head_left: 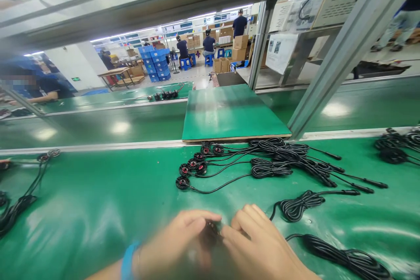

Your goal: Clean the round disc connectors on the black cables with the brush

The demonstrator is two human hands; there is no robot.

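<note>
Left hand point(179, 234) and right hand point(254, 238) have a small dark part point(212, 226) pinched between them, 6 o'clock, kinda blurry. From there, cable pile point(271, 169) at 1-ish, green board point(226, 116) around 12.

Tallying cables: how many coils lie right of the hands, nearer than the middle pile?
2: one coil just below the pile, another coil toward the bottom right. The right hand may hide more.

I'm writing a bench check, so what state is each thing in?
Left hand, pinching the dark part
Right hand, curled, fingertips at the part
Dark part, partly hidden, blurred
Wristband, worn on the left wrist
Cables, coiled, ends trailing
Discs, clustered, attached to cables
Board, lying flat
Crates, stacked
</note>
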